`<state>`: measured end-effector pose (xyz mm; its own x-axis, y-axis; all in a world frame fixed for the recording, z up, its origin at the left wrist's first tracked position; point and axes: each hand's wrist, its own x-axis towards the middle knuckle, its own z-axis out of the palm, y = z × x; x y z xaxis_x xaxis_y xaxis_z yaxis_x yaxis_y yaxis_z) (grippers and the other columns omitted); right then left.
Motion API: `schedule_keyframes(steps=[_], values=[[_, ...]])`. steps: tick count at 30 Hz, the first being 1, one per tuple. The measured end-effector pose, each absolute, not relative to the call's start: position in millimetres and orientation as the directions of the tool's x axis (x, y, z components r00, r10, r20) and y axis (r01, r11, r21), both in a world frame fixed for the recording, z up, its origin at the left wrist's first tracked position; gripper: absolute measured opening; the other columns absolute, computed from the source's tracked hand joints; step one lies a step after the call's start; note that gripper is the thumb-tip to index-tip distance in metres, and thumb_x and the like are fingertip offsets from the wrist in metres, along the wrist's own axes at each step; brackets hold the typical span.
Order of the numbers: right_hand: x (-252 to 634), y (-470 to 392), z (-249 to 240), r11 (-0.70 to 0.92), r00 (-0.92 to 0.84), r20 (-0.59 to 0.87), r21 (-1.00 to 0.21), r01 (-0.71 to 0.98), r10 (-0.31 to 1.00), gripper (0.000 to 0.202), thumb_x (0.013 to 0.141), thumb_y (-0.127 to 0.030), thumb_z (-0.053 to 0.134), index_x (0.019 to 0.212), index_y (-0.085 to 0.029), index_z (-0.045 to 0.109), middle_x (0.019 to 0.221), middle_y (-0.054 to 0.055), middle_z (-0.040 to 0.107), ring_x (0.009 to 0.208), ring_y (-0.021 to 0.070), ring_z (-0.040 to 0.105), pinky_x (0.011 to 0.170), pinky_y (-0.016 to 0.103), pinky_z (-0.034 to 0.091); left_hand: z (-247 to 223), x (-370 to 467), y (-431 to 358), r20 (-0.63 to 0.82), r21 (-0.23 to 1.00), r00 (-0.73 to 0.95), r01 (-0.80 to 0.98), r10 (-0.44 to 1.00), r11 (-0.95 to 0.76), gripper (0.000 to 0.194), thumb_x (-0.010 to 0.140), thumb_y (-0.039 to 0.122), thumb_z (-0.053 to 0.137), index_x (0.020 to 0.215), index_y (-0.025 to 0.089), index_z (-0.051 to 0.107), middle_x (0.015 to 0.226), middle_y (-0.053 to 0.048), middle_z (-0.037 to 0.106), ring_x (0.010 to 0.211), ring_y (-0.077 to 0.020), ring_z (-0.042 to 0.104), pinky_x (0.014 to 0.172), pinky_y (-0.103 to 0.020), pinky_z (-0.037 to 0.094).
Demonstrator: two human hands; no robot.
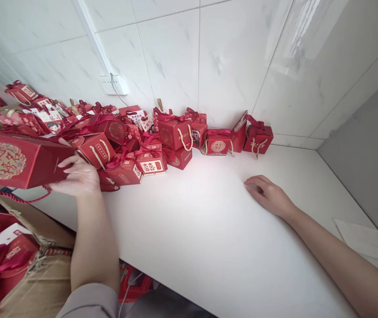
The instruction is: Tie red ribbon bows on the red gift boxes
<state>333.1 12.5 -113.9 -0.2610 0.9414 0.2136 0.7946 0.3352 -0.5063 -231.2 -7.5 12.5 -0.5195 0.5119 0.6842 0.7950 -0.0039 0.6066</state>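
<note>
My left hand [79,174] grips one end of a large red gift box [46,161] with a round gold emblem on its side. The box is tilted on its side above the left end of the white table, and a twisted red cord handle [20,199] hangs beneath it. Close behind the hand sits a smaller red box with rope handles [92,150]. On the bare tabletop to the right rests my right hand [270,194], holding nothing, its fingers loosely bent and the thumb a little apart.
Red gift boxes [175,134] with ribbons are piled along the tiled wall, thickest at the left. A cardboard carton [39,282] with more red boxes stands at the lower left. A wall socket [113,85] has a cable. White paper [363,238] lies at the right edge.
</note>
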Motion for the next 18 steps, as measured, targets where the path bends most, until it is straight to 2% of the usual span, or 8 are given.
schedule_keyframes(steps=[4, 7, 9, 12, 15, 18], values=[[333.2, 12.7, -112.6, 0.339, -0.263, 0.218, -0.511, 0.79, 0.94, 0.02, 0.096, -0.041, 0.048, 0.111, -0.032, 0.06, 0.121, 0.001, 0.061, 0.068, 0.0151, 0.061, 0.075, 0.037, 0.052, 13.0, -225.7, -10.5, 0.649, 0.507, -0.502, 0.846, 0.571, 0.168, 0.066, 0.094, 0.01, -0.019, 0.115, 0.014, 0.044, 0.097, -0.004, 0.05, 0.135, -0.011, 0.039, 0.116, -0.042, 0.033], [332.5, 12.0, -110.6, 0.341, -0.261, 0.224, -0.517, 0.785, 0.939, 0.02, 0.097, -0.04, 0.048, 0.11, -0.031, 0.06, 0.12, 0.002, 0.062, 0.068, 0.0155, 0.06, 0.074, 0.036, 0.052, 11.9, -226.5, -10.2, 0.655, 0.466, -0.484, 0.863, 0.58, 0.195, 0.062, 0.094, 0.005, -0.015, 0.119, 0.012, 0.041, 0.097, -0.004, 0.052, 0.139, -0.0108, 0.037, 0.116, -0.043, 0.032], [332.0, 11.7, -109.5, 0.345, -0.264, 0.226, -0.522, 0.78, 0.938, 0.021, 0.097, -0.04, 0.048, 0.11, -0.03, 0.06, 0.119, 0.003, 0.062, 0.069, 0.0158, 0.06, 0.074, 0.036, 0.052, 11.3, -228.4, -9.3, 0.678, 0.445, -0.464, 0.876, 0.57, 0.185, 0.054, 0.098, 0.012, -0.009, 0.119, 0.013, 0.041, 0.098, -0.004, 0.054, 0.138, -0.0118, 0.039, 0.115, -0.041, 0.035], [331.7, 11.7, -109.1, 0.352, -0.266, 0.234, -0.524, 0.776, 0.935, 0.021, 0.097, -0.04, 0.048, 0.11, -0.03, 0.06, 0.118, 0.003, 0.062, 0.068, 0.0159, 0.061, 0.074, 0.036, 0.052, 11.8, -229.3, -9.1, 0.714, 0.371, -0.413, 0.908, 0.565, 0.194, 0.037, 0.104, 0.036, 0.015, 0.115, 0.015, 0.042, 0.101, -0.004, 0.057, 0.135, -0.0164, 0.043, 0.108, -0.039, 0.043], [331.9, 12.0, -109.6, 0.359, -0.27, 0.241, -0.52, 0.775, 0.932, 0.021, 0.097, -0.039, 0.048, 0.111, -0.03, 0.06, 0.118, 0.003, 0.062, 0.068, 0.0157, 0.061, 0.075, 0.036, 0.052, 13.8, -227.1, -9.9, 0.716, 0.262, -0.37, 0.928, 0.592, 0.263, 0.038, 0.097, 0.049, 0.037, 0.113, 0.015, 0.043, 0.107, -0.005, 0.059, 0.137, -0.0221, 0.043, 0.104, -0.041, 0.048], [331.8, 12.1, -110.2, 0.36, -0.27, 0.244, -0.516, 0.777, 0.931, 0.021, 0.097, -0.039, 0.048, 0.11, -0.03, 0.061, 0.118, 0.003, 0.063, 0.068, 0.0158, 0.061, 0.074, 0.036, 0.053, 15.4, -227.5, -8.0, 0.708, 0.252, -0.378, 0.924, 0.596, 0.288, 0.042, 0.098, 0.049, 0.033, 0.12, 0.014, 0.04, 0.112, -0.007, 0.06, 0.145, -0.0256, 0.035, 0.107, -0.048, 0.043]])
